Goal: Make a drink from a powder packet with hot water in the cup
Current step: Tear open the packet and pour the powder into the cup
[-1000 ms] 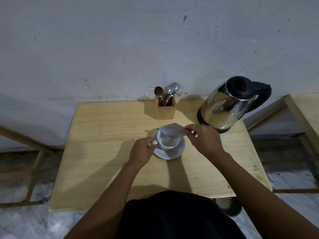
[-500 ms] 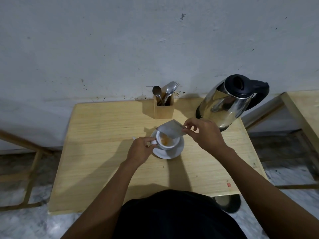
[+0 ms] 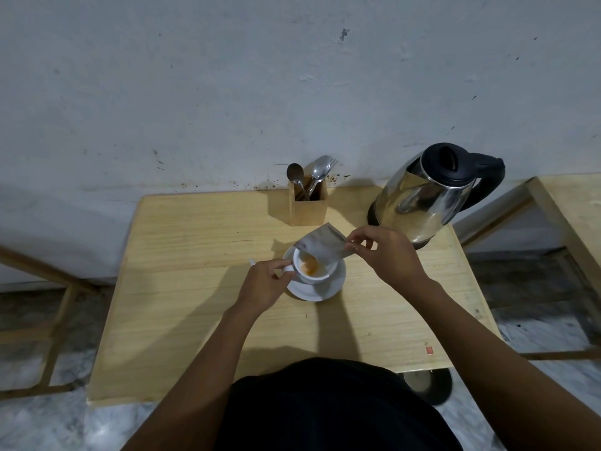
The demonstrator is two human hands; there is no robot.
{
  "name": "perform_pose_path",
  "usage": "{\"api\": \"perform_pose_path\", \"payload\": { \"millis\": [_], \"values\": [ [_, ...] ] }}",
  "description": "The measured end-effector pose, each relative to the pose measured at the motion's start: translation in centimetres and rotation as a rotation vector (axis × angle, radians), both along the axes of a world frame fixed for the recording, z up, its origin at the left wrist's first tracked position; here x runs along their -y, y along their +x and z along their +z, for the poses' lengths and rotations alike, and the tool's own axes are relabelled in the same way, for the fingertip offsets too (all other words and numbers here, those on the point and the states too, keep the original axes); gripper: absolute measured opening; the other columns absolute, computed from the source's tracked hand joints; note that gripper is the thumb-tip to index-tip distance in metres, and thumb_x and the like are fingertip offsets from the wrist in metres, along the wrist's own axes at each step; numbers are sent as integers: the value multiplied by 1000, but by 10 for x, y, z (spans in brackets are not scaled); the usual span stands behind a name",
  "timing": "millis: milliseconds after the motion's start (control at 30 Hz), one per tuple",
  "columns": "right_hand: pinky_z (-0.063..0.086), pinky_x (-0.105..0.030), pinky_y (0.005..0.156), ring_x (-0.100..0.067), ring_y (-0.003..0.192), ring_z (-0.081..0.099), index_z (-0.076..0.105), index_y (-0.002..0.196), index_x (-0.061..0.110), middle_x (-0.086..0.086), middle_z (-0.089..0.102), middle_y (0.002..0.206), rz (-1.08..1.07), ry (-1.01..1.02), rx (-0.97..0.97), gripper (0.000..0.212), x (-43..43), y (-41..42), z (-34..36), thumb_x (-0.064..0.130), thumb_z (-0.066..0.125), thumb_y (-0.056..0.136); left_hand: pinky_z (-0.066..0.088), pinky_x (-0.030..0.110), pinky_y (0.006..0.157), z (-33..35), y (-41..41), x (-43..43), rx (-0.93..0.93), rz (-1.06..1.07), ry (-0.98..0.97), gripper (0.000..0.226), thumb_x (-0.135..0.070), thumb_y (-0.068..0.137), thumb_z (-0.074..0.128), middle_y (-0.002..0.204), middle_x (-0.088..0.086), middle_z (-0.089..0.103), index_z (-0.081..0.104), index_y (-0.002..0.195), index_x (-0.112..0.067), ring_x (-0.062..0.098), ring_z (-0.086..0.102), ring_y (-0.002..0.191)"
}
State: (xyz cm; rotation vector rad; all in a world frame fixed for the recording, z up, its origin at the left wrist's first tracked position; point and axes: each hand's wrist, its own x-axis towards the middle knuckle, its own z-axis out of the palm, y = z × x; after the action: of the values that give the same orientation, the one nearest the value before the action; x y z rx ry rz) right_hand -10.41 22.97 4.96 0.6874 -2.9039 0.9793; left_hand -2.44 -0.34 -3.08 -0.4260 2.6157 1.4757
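Pale, scuffed wall fills the upper half of the view, and a light wooden table stands against it on a marbled floor. Both bare hands meet near the middle of the tabletop. Between them sits a white cup on a white saucer. The left hand is closed around the cup's handle, fingers curled, with the thumb on top. A small white scrap peeks out just beyond this hand's knuckles; what it is cannot be made out. The right hand pinches the far corner of a silver powder packet between thumb and forefinger, its other fingers loosely spread. The packet is tilted, its open end low over the cup's rim, and orange powder lies in a small heap inside the cup. Beyond the hands, near the wall, a wooden holder stands upright with spoons and a fork sticking out of it. Beyond the right hand and slightly to its outer side, a shiny steel kettle with a black lid and handle sits on its base. Part of another wooden table shows further out on the right-hand side. Nearest the viewer, a dark garment covers the person's torso, and a round dark object sits on the floor below the table's near edge, on the right arm's side.
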Motion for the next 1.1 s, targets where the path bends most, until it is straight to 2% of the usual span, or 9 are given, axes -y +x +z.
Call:
{"api": "perform_pose_path", "payload": {
  "millis": [67, 167, 267, 333, 467, 567, 667, 867, 1100],
  "values": [
    [39, -19, 63, -3, 64, 52, 76, 87, 22, 14, 66, 74, 15, -6, -27, 6, 0, 0, 1, 24, 76, 82, 47, 18, 66, 6, -4, 0, -1, 35, 35, 37, -31, 86, 65, 112, -6, 70, 63, 122, -21, 25, 65, 76],
    [37, -7, 63, -4, 66, 53, 76, 85, 22, 16, 67, 75, 32, -36, -54, 4, 0, -1, 1, 22, 77, 81, 44, 28, 82, 16, -16, -3, -49, 54, 24, 49, -34, 88, 62, 117, -10, 56, 50, 135, -23, 14, 54, 95],
    [38, -8, 63, -7, 70, 54, 77, 83, 22, 15, 71, 76, 69, -38, -88, 4, 3, -2, 1, 23, 78, 80, 45, 30, 91, 22, -31, -10, -111, -18, 3, 30, -22, 89, 62, 118, 0, 60, 64, 119, -14, 17, 56, 106],
    [38, -9, 65, -8, 72, 54, 77, 86, 20, 12, 71, 77, 89, -43, -103, 6, 6, -3, 1, 23, 78, 80, 48, 31, 89, 23, -37, -14, -116, -24, -19, 17, -17, 89, 62, 110, 5, 66, 72, 99, -8, 21, 61, 102],
    [41, -8, 69, -6, 76, 59, 75, 96, 18, 8, 71, 85, 52, -90, 48, 15, 4, -8, -2, 19, 78, 81, 46, 30, 78, 20, -40, -17, -137, -22, -35, 14, -15, 89, 60, 95, 2, 67, 72, 86, -8, 18, 61, 88],
    [39, -4, 68, -1, 75, 59, 76, 95, 21, 9, 73, 88, 37, -99, 146, 12, 1, -11, -6, 18, 77, 83, 41, 23, 76, 21, -40, -19, -147, -9, 6, 15, -13, 90, 60, 96, 4, 67, 72, 89, -5, 14, 58, 87],
    [43, -12, 67, -1, 69, 56, 75, 101, 24, 16, 70, 80, -38, -142, 152, 20, 4, -9, -8, 23, 78, 81, 43, 19, 74, 18, -41, -18, -138, -10, 27, 15, -13, 90, 60, 100, 5, 70, 73, 92, -5, 15, 60, 88],
    [38, -19, 63, 13, 66, 53, 74, 100, 25, 14, 71, 80, -148, -154, 192, 22, 11, -7, -4, 29, 80, 79, 52, 41, 85, 9, -42, -15, -147, -1, -23, 17, -18, 87, 63, 102, 5, 73, 75, 93, -8, 24, 64, 95],
    [50, -23, 67, 4, 62, 60, 73, 73, 23, 8, 72, 74, -158, -254, 336, 11, 12, -6, -1, 21, 84, 74, 51, 46, 87, 2, -39, -13, -128, 10, -53, 19, -24, 87, 63, 103, 2, 72, 75, 97, -13, 26, 62, 99]
  ]
}}
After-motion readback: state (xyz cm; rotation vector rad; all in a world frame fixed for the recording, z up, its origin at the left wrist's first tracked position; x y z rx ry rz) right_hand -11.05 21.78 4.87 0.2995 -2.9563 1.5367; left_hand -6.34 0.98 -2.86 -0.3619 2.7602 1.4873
